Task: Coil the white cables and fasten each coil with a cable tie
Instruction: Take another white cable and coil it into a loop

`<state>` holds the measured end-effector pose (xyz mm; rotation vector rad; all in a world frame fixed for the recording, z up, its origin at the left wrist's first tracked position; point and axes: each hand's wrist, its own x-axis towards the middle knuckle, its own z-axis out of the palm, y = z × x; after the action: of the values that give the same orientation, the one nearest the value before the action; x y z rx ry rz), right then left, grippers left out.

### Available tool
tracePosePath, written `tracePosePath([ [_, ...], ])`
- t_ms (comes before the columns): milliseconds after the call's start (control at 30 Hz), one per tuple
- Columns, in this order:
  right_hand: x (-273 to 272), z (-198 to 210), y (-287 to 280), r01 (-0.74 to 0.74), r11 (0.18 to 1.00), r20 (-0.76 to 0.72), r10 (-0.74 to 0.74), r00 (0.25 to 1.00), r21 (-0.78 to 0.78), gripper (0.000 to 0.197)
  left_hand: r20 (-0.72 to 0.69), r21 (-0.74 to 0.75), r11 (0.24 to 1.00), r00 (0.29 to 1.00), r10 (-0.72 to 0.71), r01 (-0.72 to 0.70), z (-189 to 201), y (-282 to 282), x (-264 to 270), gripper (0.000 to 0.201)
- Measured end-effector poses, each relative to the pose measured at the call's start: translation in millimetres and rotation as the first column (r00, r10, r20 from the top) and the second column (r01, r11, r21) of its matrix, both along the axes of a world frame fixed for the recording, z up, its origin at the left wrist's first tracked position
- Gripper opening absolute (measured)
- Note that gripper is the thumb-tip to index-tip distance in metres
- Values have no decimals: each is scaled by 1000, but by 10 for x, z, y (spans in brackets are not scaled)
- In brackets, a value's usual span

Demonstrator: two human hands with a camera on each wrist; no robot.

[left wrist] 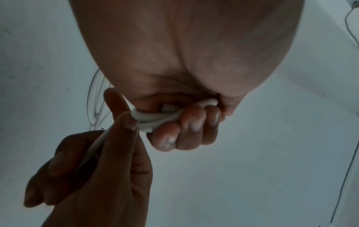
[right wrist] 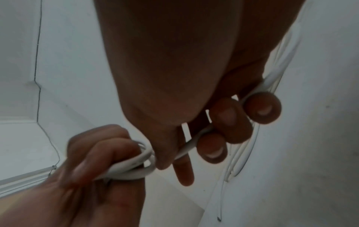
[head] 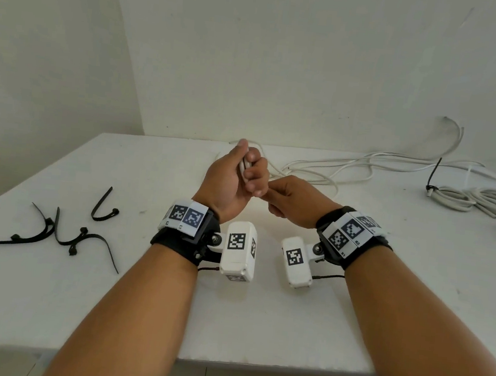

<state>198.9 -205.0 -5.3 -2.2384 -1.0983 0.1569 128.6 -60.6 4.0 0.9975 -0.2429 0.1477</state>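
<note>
Above the tabletop (head: 256,326), the left hand (head: 229,182) grips small loops of white cable (left wrist: 149,118), while the right hand (head: 292,203), touching it, pinches the strand feeding in. The rest of the cable trails across the tabletop behind both hands.

Both hands meet over the middle of the table (head: 256,326), fingers closed on one white cable (left wrist: 153,117), so nothing passes between them. Beyond the fingertips, loose cable (head: 334,166) sprawls across the far edge to the wall (the tightest stretch). Right of the right hand (head: 293,200), two tied coils (head: 472,199) block the far corner. Left of the left hand (head: 230,183), bare tabletop runs out to the black ties (head: 61,229). Nearer than the wrists lies bare tabletop.
</note>
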Motion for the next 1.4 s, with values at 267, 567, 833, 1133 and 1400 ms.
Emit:
tracePosePath([
  [267, -94, 42, 31, -107, 988, 75, 116, 990, -110, 28, -6, 65, 915, 916, 400, -399, 10, 114, 90, 36],
  [567, -159, 74, 14, -99, 990, 187, 116, 976, -97, 21, 87, 651, 534, 752, 654, -540, -118, 191, 130, 39],
  [833, -16, 73, -116, -76, 947, 306, -25, 952, 312, 16, -173, 898, 439, 916, 362, -4, -103, 110, 82, 47],
  [1133, 54, 91, -161, -99, 849, 292, -67, 954, 518, 5, -279, 598, 791, 959, 48, 134, -18, 64, -31, 53],
  [1400, 189, 14, -225, 75, 853, 129, -165, 978, 517, 17, -156, 383, 903, 977, -143, 194, 65, 70, -142, 53],
])
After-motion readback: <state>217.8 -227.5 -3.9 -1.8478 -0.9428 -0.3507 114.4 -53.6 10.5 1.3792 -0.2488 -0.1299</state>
